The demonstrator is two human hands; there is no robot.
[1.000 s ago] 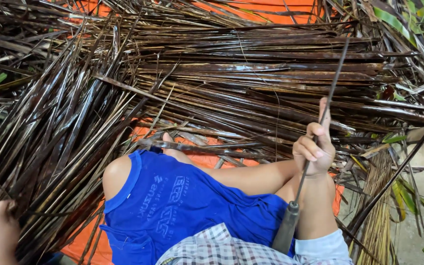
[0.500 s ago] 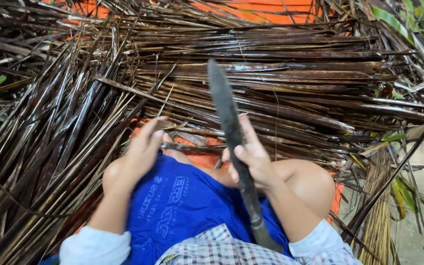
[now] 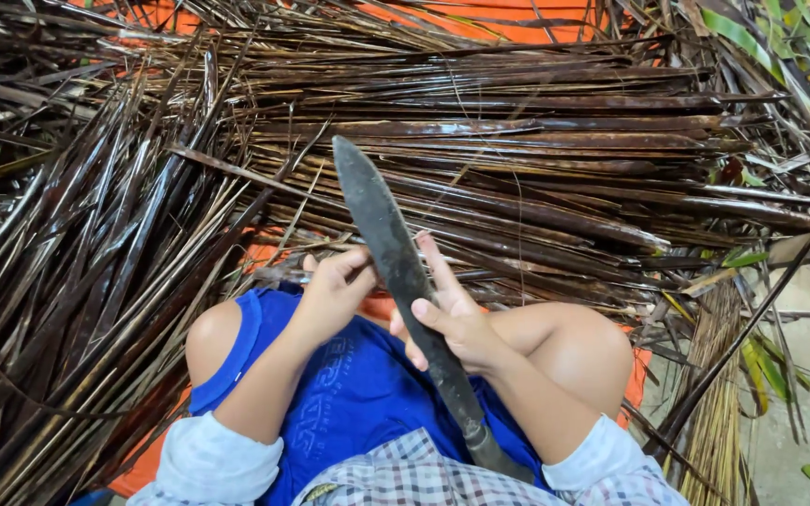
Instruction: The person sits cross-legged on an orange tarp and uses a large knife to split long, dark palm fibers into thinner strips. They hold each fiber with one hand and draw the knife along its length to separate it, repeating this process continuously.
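A long dark knife (image 3: 382,225) points away from me, its handle (image 3: 491,450) tucked down by my checked shirt. My left hand (image 3: 330,292) is on the left of the blade, fingers curled and pinching a thin dry leaf strip (image 3: 278,274) against it. My right hand (image 3: 457,323) is on the blade's right side, with the thumb laid over the flat and the fingers stretched behind it. Both hands sit above my lap in blue shorts (image 3: 358,394), with my bare knees (image 3: 574,342) on either side.
A thick pile of dark brown dried palm leaves (image 3: 517,141) covers an orange sheet (image 3: 508,19) ahead and to the left. A bundle of pale thin ribs (image 3: 719,412) lies at the right, with green leaf scraps (image 3: 771,365) on bare ground.
My left hand has come in from the pile at far left to the blade. My right hand dropped the raised thin rib and went to the knife, which now stands up between both hands.
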